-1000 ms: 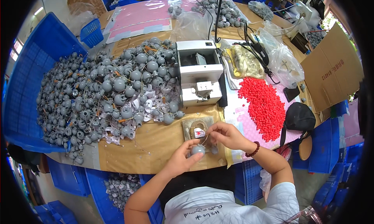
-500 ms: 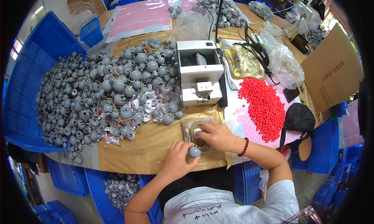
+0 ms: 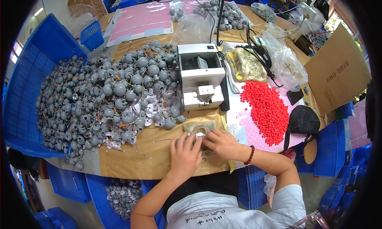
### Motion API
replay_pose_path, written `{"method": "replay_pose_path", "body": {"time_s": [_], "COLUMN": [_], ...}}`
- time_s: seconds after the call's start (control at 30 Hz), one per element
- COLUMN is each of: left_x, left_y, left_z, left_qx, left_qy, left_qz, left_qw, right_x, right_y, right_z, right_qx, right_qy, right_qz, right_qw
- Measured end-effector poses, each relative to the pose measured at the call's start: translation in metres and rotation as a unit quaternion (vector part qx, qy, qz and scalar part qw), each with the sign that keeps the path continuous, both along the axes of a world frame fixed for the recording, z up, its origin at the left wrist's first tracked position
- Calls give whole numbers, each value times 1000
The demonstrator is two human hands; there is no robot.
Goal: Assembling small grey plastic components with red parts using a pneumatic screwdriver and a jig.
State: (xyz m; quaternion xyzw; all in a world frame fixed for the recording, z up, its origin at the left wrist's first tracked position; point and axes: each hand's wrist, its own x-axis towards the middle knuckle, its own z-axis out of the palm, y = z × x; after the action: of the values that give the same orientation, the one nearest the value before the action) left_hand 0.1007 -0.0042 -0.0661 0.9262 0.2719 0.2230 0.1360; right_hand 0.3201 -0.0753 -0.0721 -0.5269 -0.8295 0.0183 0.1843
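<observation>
My left hand (image 3: 184, 155) lies palm down on the brown table, its fingers curled over a small grey round part that is mostly hidden. My right hand (image 3: 220, 143) sits right beside it, fingertips touching the same spot at the near edge of a small metal fixture block (image 3: 199, 129) with a round hole. A white strip shows between the two hands. What exactly each hand grips is covered by the fingers.
A big heap of grey round parts with wires (image 3: 103, 97) fills the left of the table. A white boxy machine (image 3: 200, 81) stands behind the fixture. Red caps (image 3: 267, 109) lie at right, with a black pouch (image 3: 303, 120), cardboard (image 3: 338, 69) and blue crates (image 3: 36, 69).
Both hands came down from holding a grey round part in the air to the table by the fixture block. The part is now under my fingers.
</observation>
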Motion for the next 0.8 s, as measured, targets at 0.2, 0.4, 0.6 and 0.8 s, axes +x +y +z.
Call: {"method": "replay_pose_path", "body": {"time_s": [0.2,0.4,0.6,0.8], "left_x": [11,15,15,13], "left_y": [-7,-2,-1,0], "left_z": [-32,-37,-34,-31], "left_qx": [39,60,50,37], "left_qy": [15,4,6,2], "left_qz": [-4,-19,-25,-29], "left_qw": [999,998,998,999], "right_x": [50,61,57,51], "right_y": [-9,-17,-17,-16], "right_z": [12,11,-13,-17], "right_qx": [-104,-128,-92,-61], "right_qy": [253,217,159,204], "right_qz": [-96,-62,-98,-178], "right_qw": [957,966,978,961]}}
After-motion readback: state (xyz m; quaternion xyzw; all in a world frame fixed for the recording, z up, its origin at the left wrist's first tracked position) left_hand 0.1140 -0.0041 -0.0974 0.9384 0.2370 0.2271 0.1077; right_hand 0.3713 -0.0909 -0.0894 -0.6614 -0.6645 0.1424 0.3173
